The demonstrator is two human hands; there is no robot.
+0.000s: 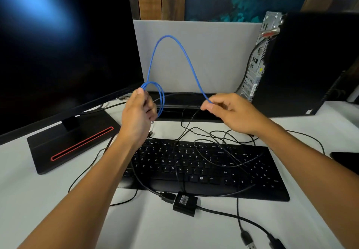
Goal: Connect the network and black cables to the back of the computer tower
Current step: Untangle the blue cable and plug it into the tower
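Left hand [138,110] fingers grip the coiled blue network cable [171,54]; right hand [229,110] fingers pinch its far run, apparently uncoiling it toward the computer tower [303,64].

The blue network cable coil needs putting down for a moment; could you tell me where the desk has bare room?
Bare white desk lies near the front edge, between the forearms, below the small black adapter. Another bare strip lies left of the monitor base. The keyboard and the area behind it are crowded with black cables.
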